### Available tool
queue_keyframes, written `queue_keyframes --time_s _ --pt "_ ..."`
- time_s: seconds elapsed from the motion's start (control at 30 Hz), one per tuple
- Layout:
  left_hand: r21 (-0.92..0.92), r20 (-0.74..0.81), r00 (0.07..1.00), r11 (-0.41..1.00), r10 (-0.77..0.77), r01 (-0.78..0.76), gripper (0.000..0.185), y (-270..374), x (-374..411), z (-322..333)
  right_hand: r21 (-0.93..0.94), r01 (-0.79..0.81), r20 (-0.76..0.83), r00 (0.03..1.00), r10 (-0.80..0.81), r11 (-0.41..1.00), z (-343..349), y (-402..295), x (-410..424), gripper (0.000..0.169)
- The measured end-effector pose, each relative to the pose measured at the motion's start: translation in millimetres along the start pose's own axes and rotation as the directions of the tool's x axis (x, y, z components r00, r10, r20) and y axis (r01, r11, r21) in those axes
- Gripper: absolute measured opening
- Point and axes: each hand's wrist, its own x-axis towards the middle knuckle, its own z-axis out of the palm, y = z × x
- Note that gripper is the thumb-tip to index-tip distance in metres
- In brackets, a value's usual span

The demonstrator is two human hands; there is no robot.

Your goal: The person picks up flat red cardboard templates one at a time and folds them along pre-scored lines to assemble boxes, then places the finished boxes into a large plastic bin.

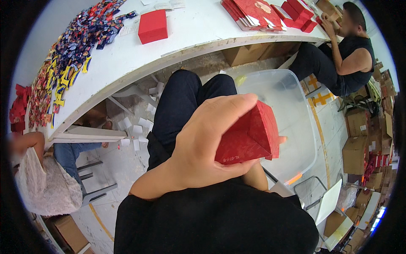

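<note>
A small red folded paper box (245, 139) bearing faint print is held close in front of my chest. My left hand (206, 133) wraps around it from the left, with the thumb along its upper edge and the fingers along its lower side. Behind the box, my right hand (282, 139) is mostly hidden; a fingertip shows past the right side, and whether it grips cannot be made out. Above my knees, a closed red box (153, 27) rests on the white table (177, 28). Stacked flat red printed cartons (257, 14) lie farther right.
Many wrapped sweets (79, 41) cover the table's left part. A translucent plastic tub (295, 120) stands right of my legs. A co-worker (352, 57) sits at upper right, another person (28, 146) at far left. Paper scraps (138, 129) litter the floor; cardboard boxes (355, 155) stand at right.
</note>
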Motion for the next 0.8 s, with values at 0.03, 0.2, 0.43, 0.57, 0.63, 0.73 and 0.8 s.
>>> queue_keyframes --time_s 0.03,0.2,0.43,0.57,0.63,0.73,0.8 --pt "0.032 0.011 1.0 0.999 -0.008 0.008 0.089 3 2 -2 0.004 -0.002 0.009 1.0 0.002 1.0 1 0 1 0.109" --pt "0.045 -0.036 0.998 0.997 0.057 -0.055 0.078 10 5 9 -0.009 0.037 0.02 0.999 -0.037 0.999 10 -6 -2 0.106" --pt "0.057 -0.081 0.995 0.997 0.06 -0.055 0.074 20 6 10 -0.005 0.019 0.052 0.998 -0.019 1.0 9 1 -1 0.103" --pt "-0.004 0.054 0.998 1.0 -0.014 0.014 0.083 24 6 5 -0.01 0.044 0.055 0.998 -0.043 0.999 12 -3 -5 0.101" --pt "-0.048 0.062 0.998 0.999 -0.023 0.026 0.086 20 4 10 -0.001 0.062 0.047 0.997 -0.062 0.998 11 -5 -6 0.1" --pt "-0.048 0.006 1.0 0.999 -0.015 0.016 0.091 17 -4 7 0.021 0.006 0.086 0.996 -0.008 1.0 14 2 -1 0.099" --pt "-0.059 0.046 0.999 0.998 -0.024 0.027 0.094 12 -5 5 0.025 0.008 0.092 0.996 -0.01 1.0 15 2 -2 0.098"
